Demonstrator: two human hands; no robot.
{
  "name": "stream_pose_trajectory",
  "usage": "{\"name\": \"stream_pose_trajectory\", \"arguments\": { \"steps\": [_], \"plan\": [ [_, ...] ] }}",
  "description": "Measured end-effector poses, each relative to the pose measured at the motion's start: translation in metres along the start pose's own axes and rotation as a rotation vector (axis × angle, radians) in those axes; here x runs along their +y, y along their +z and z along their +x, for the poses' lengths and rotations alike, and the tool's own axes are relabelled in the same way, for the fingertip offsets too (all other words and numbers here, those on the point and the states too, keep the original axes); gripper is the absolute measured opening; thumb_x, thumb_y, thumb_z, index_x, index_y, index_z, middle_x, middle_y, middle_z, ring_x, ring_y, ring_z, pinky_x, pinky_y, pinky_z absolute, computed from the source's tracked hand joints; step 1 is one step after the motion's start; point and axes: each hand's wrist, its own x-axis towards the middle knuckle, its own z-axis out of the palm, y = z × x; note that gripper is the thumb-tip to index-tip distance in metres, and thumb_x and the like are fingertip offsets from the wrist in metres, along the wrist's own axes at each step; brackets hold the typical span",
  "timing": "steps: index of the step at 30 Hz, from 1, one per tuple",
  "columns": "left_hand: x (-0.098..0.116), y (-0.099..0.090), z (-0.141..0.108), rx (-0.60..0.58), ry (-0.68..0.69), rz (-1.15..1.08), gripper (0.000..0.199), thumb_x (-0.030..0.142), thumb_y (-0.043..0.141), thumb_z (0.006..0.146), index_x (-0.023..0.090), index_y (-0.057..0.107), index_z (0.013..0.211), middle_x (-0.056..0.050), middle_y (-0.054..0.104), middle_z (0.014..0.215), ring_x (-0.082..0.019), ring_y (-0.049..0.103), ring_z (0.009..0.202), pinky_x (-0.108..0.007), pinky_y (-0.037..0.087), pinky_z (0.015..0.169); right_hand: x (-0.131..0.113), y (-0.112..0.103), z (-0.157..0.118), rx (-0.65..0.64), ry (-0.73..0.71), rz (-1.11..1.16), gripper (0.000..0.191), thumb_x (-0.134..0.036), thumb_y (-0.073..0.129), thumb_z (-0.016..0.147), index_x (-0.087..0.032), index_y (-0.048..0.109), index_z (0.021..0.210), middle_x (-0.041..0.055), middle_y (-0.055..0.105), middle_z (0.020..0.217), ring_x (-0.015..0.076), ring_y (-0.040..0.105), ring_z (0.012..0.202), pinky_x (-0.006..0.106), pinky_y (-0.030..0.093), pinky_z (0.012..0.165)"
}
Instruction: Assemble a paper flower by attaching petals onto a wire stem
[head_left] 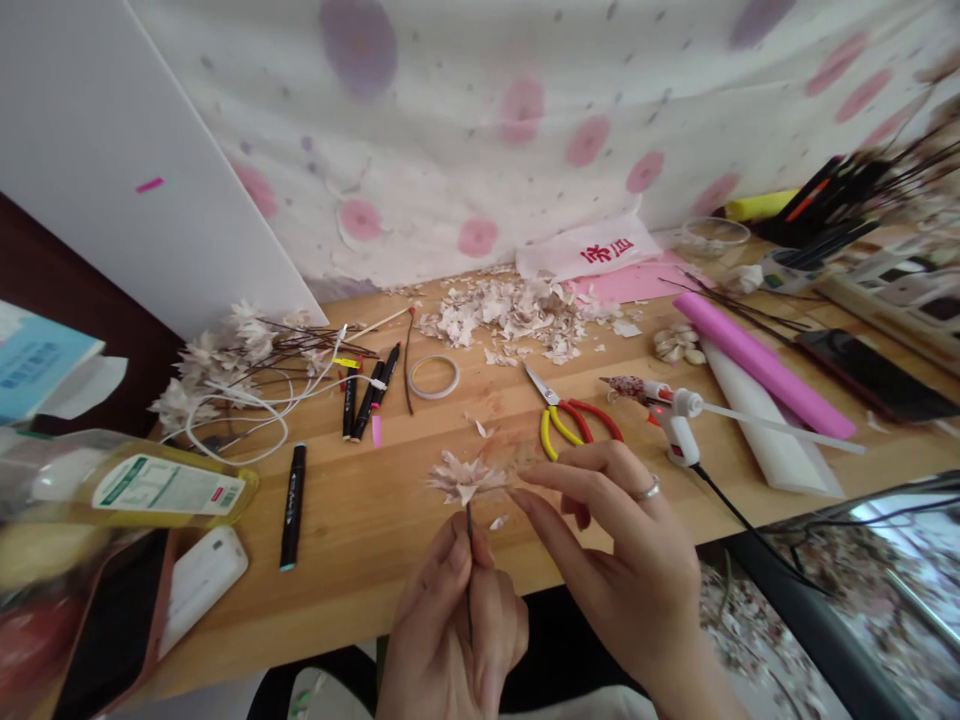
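In my left hand (457, 620) is a thin dark stem (470, 590), gripped between thumb and fingers and standing nearly upright. A handmade flower (465, 478) with pale pinkish, pointed petals sits on top of it. My right hand (615, 560), wearing a ring, reaches in from the right. Its thumb and index fingertip come close together at the flower's right side, where a petal seems to lie between them. Loose petals lie on the wood around the flower. Just beyond my right hand are pliers (568, 412) with red and yellow handles.
A glue gun (675, 420) rests on the wooden table (337, 590), its cord running off the front edge. Behind lies a petal heap (517, 310). Left are a black marker (294, 508), a tape roll (433, 376), white cables and a bottle (165, 485); right, a pink roll (765, 365).
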Motion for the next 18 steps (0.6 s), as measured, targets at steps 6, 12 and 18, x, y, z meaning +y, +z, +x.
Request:
{"name": "stream_pose_trajectory", "arguments": {
  "steps": [6, 12, 18],
  "plan": [
    [-0.0044, 0.0003, -0.0016, -0.041, 0.039, -0.001, 0.019, 0.039, 0.07, 0.095, 0.021, 0.074, 0.1, 0.006, 0.056, 0.047, -0.006, 0.039, 0.042, -0.018, 0.041, 0.053, -0.0003, 0.0005, -0.0025, -0.012, 0.017, 0.029, 0.019, -0.005, 0.064, 0.093, -0.023, 0.067, 0.096, 0.0007, 0.064, 0.087, 0.013, 0.062, 0.071, 0.024, 0.051, 0.057],
    [-0.0055, -0.001, -0.0021, -0.071, 0.056, -0.008, 0.019, 0.038, 0.073, 0.093, 0.02, 0.076, 0.098, 0.007, 0.056, 0.045, -0.005, 0.038, 0.04, -0.017, 0.041, 0.052, -0.0027, -0.0024, -0.002, -0.033, -0.005, 0.038, 0.018, -0.004, 0.06, 0.095, -0.022, 0.062, 0.096, 0.0007, 0.062, 0.089, 0.0135, 0.062, 0.077, 0.024, 0.054, 0.065],
    [-0.004, 0.0034, -0.0053, -0.035, 0.042, 0.055, 0.019, 0.037, 0.061, 0.101, 0.022, 0.072, 0.096, 0.007, 0.053, 0.047, -0.006, 0.034, 0.04, -0.019, 0.042, 0.052, -0.0019, -0.0012, -0.0027, -0.054, -0.039, 0.034, 0.017, -0.005, 0.058, 0.098, -0.021, 0.06, 0.1, 0.0015, 0.062, 0.097, 0.0129, 0.061, 0.087, 0.024, 0.054, 0.075]
  ]
}}
